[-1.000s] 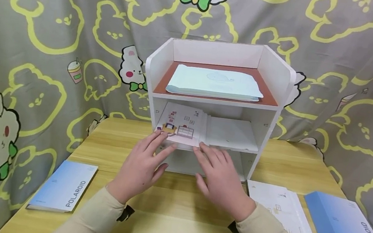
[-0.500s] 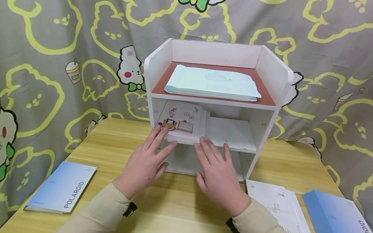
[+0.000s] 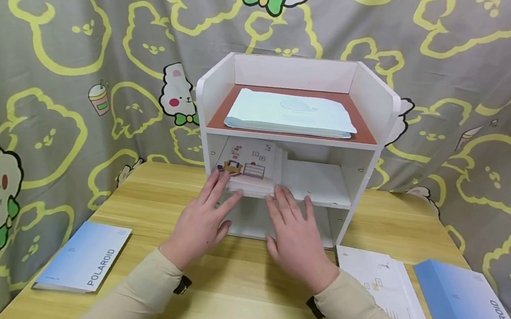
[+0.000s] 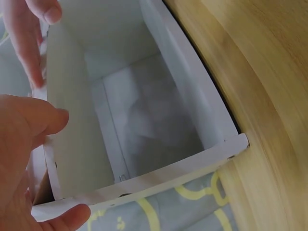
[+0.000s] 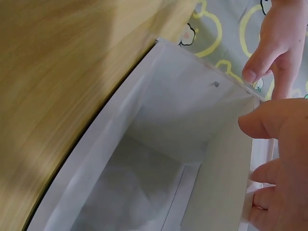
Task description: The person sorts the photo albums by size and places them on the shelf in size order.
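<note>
A white three-level shelf unit (image 3: pixel 375 121) stands at the back of the wooden table (image 3: pixel 239 296). On its middle shelf lies a stack of illustrated sheets (image 3: pixel 252 167), left of a plain white sheet (image 3: pixel 315 183). My left hand (image 3: pixel 212 202) and right hand (image 3: pixel 289 217) reach out side by side with straight fingers, and their tips touch the stack's front edge. Neither hand grips anything. The left wrist view shows my left hand (image 4: pixel 24 144) at the edge of the hollow bottom compartment (image 4: pixel 144 120). In the right wrist view my right hand (image 5: pixel 284 159) is beside that compartment (image 5: pixel 168 144).
A light blue folder (image 3: pixel 292 112) lies on the top level. A blue POLAROID book (image 3: pixel 85 256) lies at the front left. Another POLAROID book (image 3: pixel 467 305) lies at the front right beside loose white papers (image 3: pixel 379 278). A patterned curtain hangs behind.
The stack of illustrated sheets has slid deeper onto the middle shelf. Both hands moved forward a little with it, fingers still straight.
</note>
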Action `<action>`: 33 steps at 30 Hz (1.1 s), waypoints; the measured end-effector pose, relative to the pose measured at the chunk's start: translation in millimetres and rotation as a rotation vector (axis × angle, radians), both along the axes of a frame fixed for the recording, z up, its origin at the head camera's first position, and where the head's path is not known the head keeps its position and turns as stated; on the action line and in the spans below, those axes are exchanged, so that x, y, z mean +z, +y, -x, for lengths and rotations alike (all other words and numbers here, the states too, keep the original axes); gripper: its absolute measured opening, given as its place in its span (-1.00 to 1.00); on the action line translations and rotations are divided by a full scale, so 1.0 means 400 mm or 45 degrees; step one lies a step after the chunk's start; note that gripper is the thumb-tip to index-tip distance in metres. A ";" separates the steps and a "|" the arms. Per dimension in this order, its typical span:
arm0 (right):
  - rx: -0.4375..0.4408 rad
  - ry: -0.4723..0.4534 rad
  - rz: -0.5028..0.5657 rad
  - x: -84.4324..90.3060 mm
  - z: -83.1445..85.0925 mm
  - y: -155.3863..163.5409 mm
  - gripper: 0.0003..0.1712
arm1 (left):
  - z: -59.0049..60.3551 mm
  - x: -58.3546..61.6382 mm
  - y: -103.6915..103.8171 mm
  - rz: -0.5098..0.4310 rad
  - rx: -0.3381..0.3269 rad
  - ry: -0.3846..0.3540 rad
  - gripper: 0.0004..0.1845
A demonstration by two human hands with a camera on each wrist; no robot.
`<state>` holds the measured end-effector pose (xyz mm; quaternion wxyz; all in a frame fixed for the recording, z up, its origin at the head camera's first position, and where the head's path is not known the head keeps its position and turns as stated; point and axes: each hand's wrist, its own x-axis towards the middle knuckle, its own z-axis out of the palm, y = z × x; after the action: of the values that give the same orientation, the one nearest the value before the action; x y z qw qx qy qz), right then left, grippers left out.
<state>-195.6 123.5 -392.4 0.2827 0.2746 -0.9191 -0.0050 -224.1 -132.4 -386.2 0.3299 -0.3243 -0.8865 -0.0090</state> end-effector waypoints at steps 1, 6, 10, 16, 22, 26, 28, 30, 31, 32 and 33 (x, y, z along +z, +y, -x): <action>-0.003 0.003 -0.004 -0.001 0.001 0.001 -0.06 | 0.001 -0.001 0.001 -0.002 0.004 -0.003 -0.23; 0.033 0.009 0.026 -0.007 0.002 0.007 -0.06 | -0.002 -0.004 0.006 -0.021 0.020 -0.011 -0.24; 0.078 -0.018 0.075 -0.010 -0.009 0.027 -0.08 | -0.004 -0.001 0.015 -0.048 0.007 -0.017 -0.27; 0.159 -0.138 0.199 -0.012 -0.043 0.077 -0.14 | -0.013 0.011 0.028 -0.110 0.019 -0.068 -0.30; 0.081 -0.406 0.248 -0.001 -0.096 0.189 -0.33 | -0.028 0.023 0.028 -0.177 0.000 -0.107 -0.31; -0.061 -0.608 0.226 0.003 -0.109 0.303 -0.39 | -0.036 0.030 0.026 -0.201 -0.027 -0.105 -0.32; -0.131 -0.692 0.226 0.000 -0.111 0.363 -0.34 | -0.041 0.034 0.026 -0.212 -0.038 -0.114 -0.32; -0.200 -0.784 0.237 -0.006 -0.112 0.421 -0.23 | -0.046 0.036 0.026 -0.219 -0.048 -0.129 -0.32; -0.228 -0.819 0.241 -0.012 -0.112 0.446 -0.17 | -0.049 0.037 0.027 -0.225 -0.050 -0.137 -0.32; -0.254 -0.855 0.242 -0.018 -0.112 0.469 -0.10 | -0.053 0.038 0.027 -0.230 -0.053 -0.148 -0.32; -0.274 -0.889 0.244 -0.025 -0.111 0.489 -0.04 | -0.056 0.039 0.027 -0.233 -0.052 -0.160 -0.32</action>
<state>-151.1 319.2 -402.4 -0.0253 0.1341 -0.9799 0.1452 -201.8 -121.6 -370.7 0.3018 -0.3098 -0.8940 -0.1169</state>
